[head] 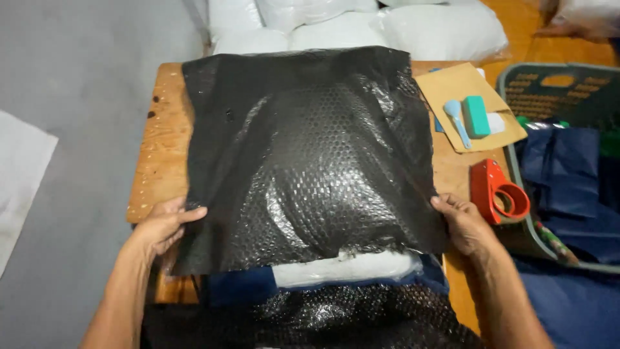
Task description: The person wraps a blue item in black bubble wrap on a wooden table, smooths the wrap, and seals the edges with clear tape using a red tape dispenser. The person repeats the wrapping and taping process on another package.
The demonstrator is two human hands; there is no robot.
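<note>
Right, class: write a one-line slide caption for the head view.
Both hands, left and right, hold a black bubble-wrap sheet over a wooden table.

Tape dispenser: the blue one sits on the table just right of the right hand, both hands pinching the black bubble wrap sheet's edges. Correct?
Not quite: the tape dispenser is red, not blue, as the head view shows. The rest holds: it sits on the wooden table just right of the right hand, and the left hand and right hand pinch the black bubble wrap sheet at its edges.

Two bare, sleeveless forearms
</note>
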